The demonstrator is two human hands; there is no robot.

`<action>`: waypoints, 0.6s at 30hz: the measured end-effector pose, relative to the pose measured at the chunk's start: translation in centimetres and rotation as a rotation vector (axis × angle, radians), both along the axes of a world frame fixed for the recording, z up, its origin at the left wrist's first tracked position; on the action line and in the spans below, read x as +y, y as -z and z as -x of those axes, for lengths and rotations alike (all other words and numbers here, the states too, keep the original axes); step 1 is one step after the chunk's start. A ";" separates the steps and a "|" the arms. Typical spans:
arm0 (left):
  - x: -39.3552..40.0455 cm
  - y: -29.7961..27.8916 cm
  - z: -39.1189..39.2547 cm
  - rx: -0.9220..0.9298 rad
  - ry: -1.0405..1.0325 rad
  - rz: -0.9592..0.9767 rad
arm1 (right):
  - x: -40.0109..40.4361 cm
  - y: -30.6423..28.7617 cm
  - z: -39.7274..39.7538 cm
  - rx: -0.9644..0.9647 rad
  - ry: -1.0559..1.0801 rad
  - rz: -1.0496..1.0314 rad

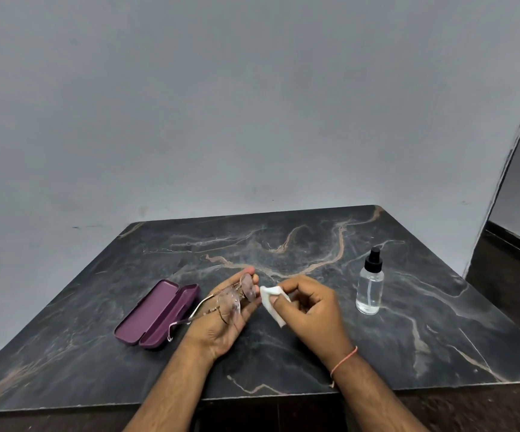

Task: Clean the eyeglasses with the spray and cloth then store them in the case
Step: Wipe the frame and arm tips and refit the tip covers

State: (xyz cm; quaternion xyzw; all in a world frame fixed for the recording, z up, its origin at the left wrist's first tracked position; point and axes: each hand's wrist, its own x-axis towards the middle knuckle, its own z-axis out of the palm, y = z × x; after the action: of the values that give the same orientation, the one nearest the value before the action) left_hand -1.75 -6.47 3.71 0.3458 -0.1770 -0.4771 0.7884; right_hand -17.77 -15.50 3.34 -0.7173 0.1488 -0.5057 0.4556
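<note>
Thin-framed eyeglasses point(232, 302) with clear lenses lie in my left hand point(221, 322), which holds them palm up above the table, the temples trailing left toward the case. My right hand point(310, 310) pinches a small white cloth point(272, 299) just right of the far lens, close to it; whether the cloth touches the lens I cannot tell. A purple eyeglass case point(155, 314) lies open on the table to the left of my left hand. The clear spray bottle point(370, 283) with a black pump top stands upright to the right of my right hand.
Everything sits on a dark marble table point(408, 338) pushed against a grey wall point(252, 104). The table's front edge runs just below my forearms. A dark floor and a wall corner show at the far right.
</note>
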 end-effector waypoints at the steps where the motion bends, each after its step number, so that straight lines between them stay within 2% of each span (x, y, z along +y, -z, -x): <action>1: -0.1 -0.2 0.2 0.021 0.000 -0.015 | 0.0 0.0 -0.1 -0.011 0.003 -0.005; 18: -0.5 0.5 -0.2 -0.182 -0.042 -0.100 | 1.5 0.6 -1.7 -0.019 -0.027 -0.187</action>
State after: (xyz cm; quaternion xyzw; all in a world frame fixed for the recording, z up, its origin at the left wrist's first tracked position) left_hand -1.51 -7.00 3.22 0.4304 -0.2165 -0.4351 0.7606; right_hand -16.02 -13.99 2.76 -0.6686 0.1815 -0.4903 0.5289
